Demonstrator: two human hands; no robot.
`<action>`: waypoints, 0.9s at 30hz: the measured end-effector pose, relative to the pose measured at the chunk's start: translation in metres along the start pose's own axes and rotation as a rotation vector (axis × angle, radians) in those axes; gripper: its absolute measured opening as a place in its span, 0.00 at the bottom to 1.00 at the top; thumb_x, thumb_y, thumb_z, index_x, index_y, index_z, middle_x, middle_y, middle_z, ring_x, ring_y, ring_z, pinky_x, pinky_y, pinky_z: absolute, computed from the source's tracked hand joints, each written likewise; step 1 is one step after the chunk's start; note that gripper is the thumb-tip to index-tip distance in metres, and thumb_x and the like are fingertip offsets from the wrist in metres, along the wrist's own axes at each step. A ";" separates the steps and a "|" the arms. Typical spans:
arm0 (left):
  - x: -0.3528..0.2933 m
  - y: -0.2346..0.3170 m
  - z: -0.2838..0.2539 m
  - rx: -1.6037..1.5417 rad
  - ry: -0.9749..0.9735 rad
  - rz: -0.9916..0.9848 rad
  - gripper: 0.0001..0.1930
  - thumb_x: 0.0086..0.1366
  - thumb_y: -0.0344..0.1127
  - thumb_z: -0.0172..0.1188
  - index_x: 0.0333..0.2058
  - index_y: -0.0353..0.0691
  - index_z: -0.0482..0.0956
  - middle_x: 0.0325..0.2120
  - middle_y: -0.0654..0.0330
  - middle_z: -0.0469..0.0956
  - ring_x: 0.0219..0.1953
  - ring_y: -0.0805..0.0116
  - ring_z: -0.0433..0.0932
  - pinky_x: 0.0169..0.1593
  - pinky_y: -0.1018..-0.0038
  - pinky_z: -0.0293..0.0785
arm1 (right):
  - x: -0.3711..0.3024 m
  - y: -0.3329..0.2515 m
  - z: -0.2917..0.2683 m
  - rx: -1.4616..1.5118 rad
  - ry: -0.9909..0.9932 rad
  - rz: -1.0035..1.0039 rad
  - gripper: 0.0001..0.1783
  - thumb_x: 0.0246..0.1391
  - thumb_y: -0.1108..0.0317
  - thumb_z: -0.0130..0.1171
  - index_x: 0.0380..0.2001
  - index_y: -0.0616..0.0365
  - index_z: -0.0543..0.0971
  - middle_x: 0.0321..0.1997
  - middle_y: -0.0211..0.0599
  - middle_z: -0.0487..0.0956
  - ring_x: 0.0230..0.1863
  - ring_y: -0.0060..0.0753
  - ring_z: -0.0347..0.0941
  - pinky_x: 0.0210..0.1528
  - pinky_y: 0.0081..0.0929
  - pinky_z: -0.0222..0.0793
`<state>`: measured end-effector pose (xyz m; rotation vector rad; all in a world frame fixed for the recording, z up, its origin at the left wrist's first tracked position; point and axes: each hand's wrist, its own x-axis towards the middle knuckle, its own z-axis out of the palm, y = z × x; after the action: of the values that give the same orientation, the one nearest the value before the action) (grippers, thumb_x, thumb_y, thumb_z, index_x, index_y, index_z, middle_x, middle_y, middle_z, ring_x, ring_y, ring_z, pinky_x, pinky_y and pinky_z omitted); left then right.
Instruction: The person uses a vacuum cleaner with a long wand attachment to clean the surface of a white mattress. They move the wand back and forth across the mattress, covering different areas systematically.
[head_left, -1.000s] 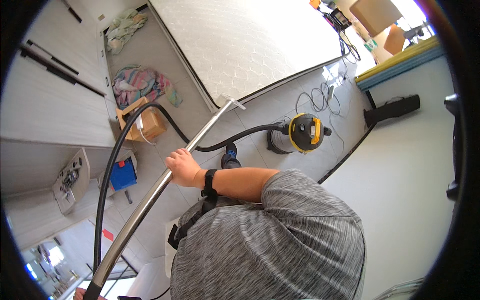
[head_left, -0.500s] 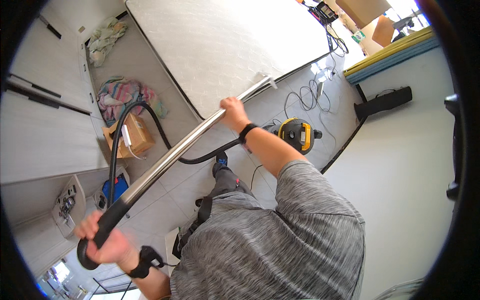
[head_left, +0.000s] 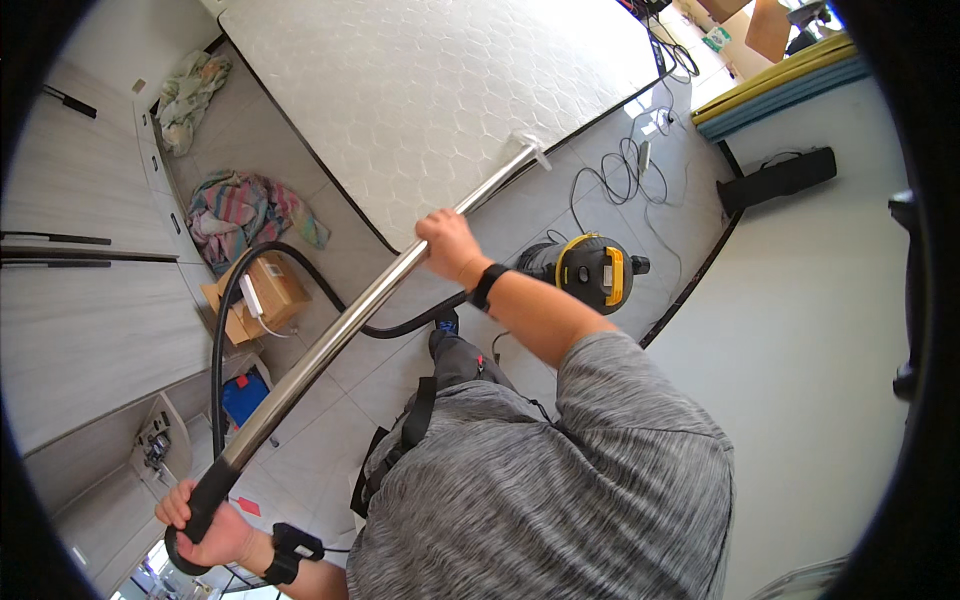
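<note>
A long silver vacuum wand (head_left: 345,325) slants across the view from lower left to upper right. My left hand (head_left: 222,535) is wrapped round the black curved handle (head_left: 212,492) at its lower end. Farther up, my right hand (head_left: 450,243) grips the metal tube. The wand's clear flat nozzle (head_left: 530,150) lies at the edge of the white quilted mattress (head_left: 400,110). From the handle a black hose (head_left: 320,265) loops round towards the black and yellow vacuum cleaner (head_left: 595,275), which stands on the floor beyond my right forearm.
An open cardboard box (head_left: 275,290) and a striped cloth (head_left: 250,215) lie on the floor at left, beside pale cabinets (head_left: 90,340). Coiled cable (head_left: 625,170) is spread right of the mattress. A black bag (head_left: 785,178) leans by the white wall (head_left: 800,330).
The wand has shifted slightly left and its handle end has dropped lower. Both hands have moved with it, still gripping, while the nozzle stays near the mattress edge.
</note>
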<state>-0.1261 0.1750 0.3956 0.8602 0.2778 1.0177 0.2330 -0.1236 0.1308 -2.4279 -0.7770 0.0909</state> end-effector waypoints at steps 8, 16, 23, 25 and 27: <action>-0.047 0.097 -0.035 0.097 0.159 0.259 0.15 0.42 0.28 0.57 0.26 0.44 0.58 0.24 0.65 0.58 0.30 0.69 0.60 0.46 0.70 0.56 | -0.057 -0.088 0.045 0.127 -0.052 -0.151 0.11 0.34 0.67 0.64 0.25 0.52 0.74 0.34 0.38 0.74 0.45 0.49 0.68 0.50 0.44 0.64; -0.195 0.293 -0.133 1.867 0.302 0.759 0.10 0.66 0.43 0.57 0.41 0.46 0.79 0.40 0.63 0.77 0.44 0.61 0.75 0.48 0.64 0.71 | -0.140 -0.237 0.075 0.339 -0.181 -0.455 0.13 0.36 0.68 0.65 0.26 0.51 0.72 0.33 0.36 0.73 0.45 0.46 0.69 0.54 0.42 0.61; -0.279 0.315 -0.148 1.753 0.527 0.741 0.06 0.68 0.36 0.53 0.41 0.45 0.76 0.38 0.62 0.75 0.44 0.65 0.73 0.51 0.66 0.67 | -0.149 -0.280 0.111 0.248 -0.313 -0.612 0.13 0.37 0.65 0.66 0.27 0.51 0.73 0.32 0.37 0.74 0.44 0.47 0.69 0.51 0.43 0.62; -0.279 0.291 -0.134 1.867 0.528 0.608 0.06 0.69 0.35 0.52 0.40 0.45 0.76 0.37 0.62 0.75 0.44 0.66 0.72 0.52 0.67 0.65 | -0.143 -0.275 0.121 0.247 -0.339 -0.672 0.11 0.37 0.65 0.66 0.25 0.49 0.73 0.30 0.35 0.74 0.41 0.46 0.70 0.48 0.43 0.64; -0.286 0.256 -0.103 -0.022 0.236 0.731 0.03 0.68 0.31 0.52 0.35 0.43 0.73 0.33 0.62 0.72 0.41 0.65 0.71 0.49 0.69 0.65 | -0.126 -0.265 0.125 0.268 -0.339 -0.740 0.11 0.38 0.65 0.66 0.24 0.48 0.73 0.30 0.34 0.74 0.40 0.46 0.71 0.47 0.43 0.65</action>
<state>-0.4968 0.0498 0.4679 0.8354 0.1464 1.8059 -0.0358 0.0458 0.1592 -1.7640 -1.6476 0.2955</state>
